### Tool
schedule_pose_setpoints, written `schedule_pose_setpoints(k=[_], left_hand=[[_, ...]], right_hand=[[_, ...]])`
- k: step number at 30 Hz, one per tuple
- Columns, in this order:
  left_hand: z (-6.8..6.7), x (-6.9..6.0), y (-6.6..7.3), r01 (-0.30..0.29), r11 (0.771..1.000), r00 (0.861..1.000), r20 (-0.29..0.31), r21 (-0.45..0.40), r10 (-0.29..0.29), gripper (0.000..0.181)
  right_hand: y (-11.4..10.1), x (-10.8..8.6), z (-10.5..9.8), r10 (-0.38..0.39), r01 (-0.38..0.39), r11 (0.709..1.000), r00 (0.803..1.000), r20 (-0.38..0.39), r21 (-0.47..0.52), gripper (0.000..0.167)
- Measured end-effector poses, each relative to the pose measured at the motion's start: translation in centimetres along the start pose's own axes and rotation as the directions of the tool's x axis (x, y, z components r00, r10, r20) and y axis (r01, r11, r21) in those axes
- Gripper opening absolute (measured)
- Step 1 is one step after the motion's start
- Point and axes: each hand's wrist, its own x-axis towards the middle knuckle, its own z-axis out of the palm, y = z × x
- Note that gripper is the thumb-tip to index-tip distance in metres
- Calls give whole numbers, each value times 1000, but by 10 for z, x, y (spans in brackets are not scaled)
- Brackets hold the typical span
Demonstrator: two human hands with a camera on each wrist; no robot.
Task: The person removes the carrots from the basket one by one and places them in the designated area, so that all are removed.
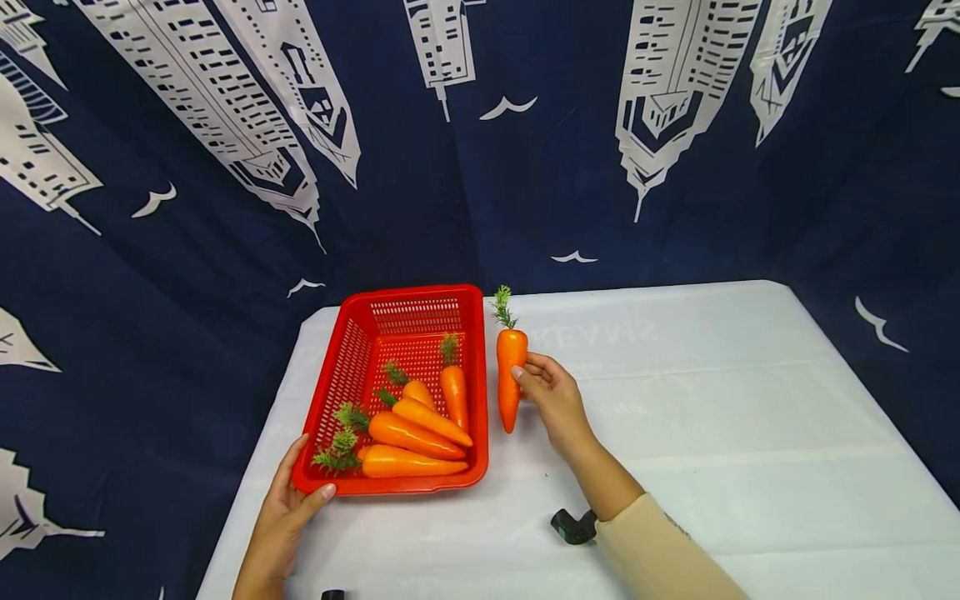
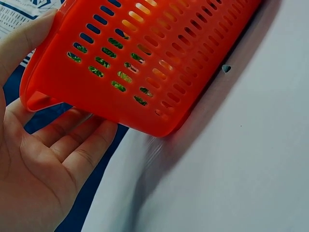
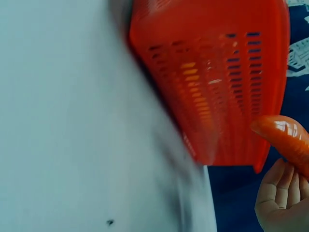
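Observation:
A red plastic basket (image 1: 482, 383) with slotted walls sits on the left part of the table. Inside lie several orange carrots (image 1: 412, 433) with green tops, mostly toward the near side. At the basket's near left corner my left hand (image 1: 279, 525) grips the rim, thumb on top and fingers around the outside, as the left wrist view also shows. My right hand (image 1: 553, 398) pinches a single carrot (image 1: 512, 358) just right of the basket, its leafy top pointing away and its tip toward me. In the right wrist view this carrot (image 3: 289, 137) is partly cut off.
The table (image 1: 712, 417) has a white cover. A small black object (image 1: 573, 527) lies beside my right sleeve, and another dark object (image 1: 333, 595) shows at the bottom edge. Behind and around hangs a navy cloth (image 1: 525, 183) printed with white buildings and birds.

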Motion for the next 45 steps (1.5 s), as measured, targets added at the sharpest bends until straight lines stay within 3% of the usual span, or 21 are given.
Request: schedule_pose_setpoints(k=[16, 32, 45], left_hand=[[0, 1, -1, 4, 1000, 1000, 0, -7, -4, 88], [0, 1, -2, 1, 1000, 1000, -1, -1, -1, 87], [1, 2, -2, -15, 1000, 1000, 1, -1, 15, 86]], right_hand=[[16, 36, -7, 123, -129, 987, 990, -71, -98, 45], [24, 62, -11, 232, -229, 949, 973, -12, -216, 47], [36, 71, -8, 211, -209, 874, 976, -44, -438, 45]])
